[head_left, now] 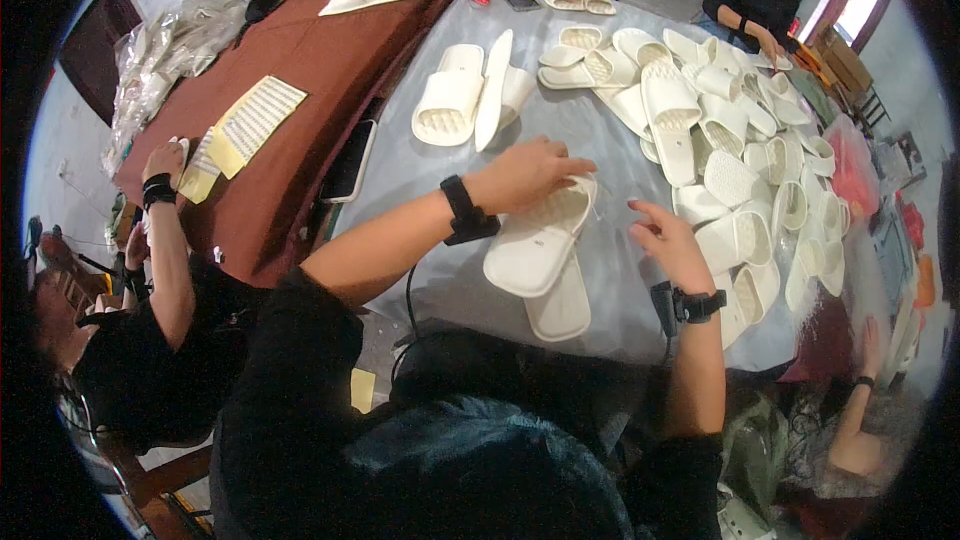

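A white slide slipper [532, 252] lies on top of its mate [560, 306] near the table's front edge, toes pointing to me. Bent over the far side of the upper slipper is my left hand [530, 176]; its fingers grip by the strap, and the thumb is hidden. To the right of this pair, my right hand [672, 243] hovers with nothing in it, fingers loosely bent and apart. Another pair stands farther off: one slipper [447, 105] flat, the other [494, 90] tipped on its side.
A big heap of white slippers [715, 130] covers the table's right side. Left of the grey table cover [400, 230] lie a phone [349, 162] and a brown cloth [255, 210] with sticker sheets [255, 120]. Co-workers sit left, opposite and at far right; one handles slippers [578, 0].
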### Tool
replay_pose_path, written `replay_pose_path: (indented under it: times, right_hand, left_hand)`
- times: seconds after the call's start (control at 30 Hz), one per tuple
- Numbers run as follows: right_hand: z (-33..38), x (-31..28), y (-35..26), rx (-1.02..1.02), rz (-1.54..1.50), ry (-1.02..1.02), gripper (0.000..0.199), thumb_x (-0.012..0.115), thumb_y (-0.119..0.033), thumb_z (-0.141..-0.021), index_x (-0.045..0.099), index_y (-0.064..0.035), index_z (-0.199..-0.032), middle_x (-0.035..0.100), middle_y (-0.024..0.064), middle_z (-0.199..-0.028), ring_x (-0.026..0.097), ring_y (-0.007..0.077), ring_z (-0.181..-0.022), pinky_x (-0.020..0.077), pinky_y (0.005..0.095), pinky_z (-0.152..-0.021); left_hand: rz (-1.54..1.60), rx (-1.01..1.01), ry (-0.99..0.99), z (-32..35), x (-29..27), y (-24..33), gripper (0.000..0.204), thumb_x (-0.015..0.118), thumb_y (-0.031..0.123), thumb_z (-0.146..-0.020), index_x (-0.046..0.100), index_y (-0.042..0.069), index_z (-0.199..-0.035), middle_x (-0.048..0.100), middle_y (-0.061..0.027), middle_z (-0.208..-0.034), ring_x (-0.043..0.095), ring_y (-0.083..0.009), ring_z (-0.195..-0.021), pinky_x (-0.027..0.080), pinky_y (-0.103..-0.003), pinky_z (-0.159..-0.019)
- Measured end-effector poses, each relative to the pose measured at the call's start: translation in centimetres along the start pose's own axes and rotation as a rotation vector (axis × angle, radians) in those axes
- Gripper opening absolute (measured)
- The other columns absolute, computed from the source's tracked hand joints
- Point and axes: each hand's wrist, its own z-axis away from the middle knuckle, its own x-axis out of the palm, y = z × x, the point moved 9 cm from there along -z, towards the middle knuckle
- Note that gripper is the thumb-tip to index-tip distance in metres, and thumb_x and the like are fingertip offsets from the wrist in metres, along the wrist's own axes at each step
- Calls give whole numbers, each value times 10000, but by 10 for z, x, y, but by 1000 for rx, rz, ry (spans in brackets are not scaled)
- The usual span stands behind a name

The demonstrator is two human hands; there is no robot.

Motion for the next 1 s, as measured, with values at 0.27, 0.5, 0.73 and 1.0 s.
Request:
replay_pose_path:
  times: [0.27, 0.5, 0.73, 1.0]
  right_hand:
    - [-6, 65, -87, -325, 183, -212, 832, 793, -201, -754, 371, -63, -1458, 451, 193, -1436, 416, 390, -1300, 380, 423, -1074]
    - [-43, 109, -75, -508, 479, -187, 851, 761, -60, -699, 369, -51, -1454, 534, 186, -1309, 465, 393, -1160, 400, 428, -1035]
    - [-53, 49, -68, -367, 494, -19, 845, 789, -149, -672, 413, -103, -1426, 551, 186, -1152, 456, 394, -1086, 379, 450, -1008]
    - [-53, 0, -64, -261, 551, 30, 835, 851, -171, -616, 519, -181, -1382, 520, 155, -1244, 422, 361, -1184, 375, 422, -1064]
  left_hand:
    - [68, -178, 28, 22, -53, -15, 388, 601, 22, -867, 617, 103, -1246, 628, -173, -971, 620, -356, -953, 493, -437, -837]
    - [-59, -339, 9, 86, -65, -3, 459, 604, -31, -808, 617, 94, -1250, 632, -175, -1019, 613, -369, -944, 500, -432, -828]
    - [-210, -241, -49, 71, -26, 0, 518, 643, 54, -810, 568, 156, -1312, 586, -135, -1022, 584, -335, -951, 497, -417, -817]
    - [-134, -208, -109, 9, -6, -29, 652, 788, 161, -737, 545, 185, -1341, 570, -176, -1025, 574, -344, -973, 479, -411, -828]
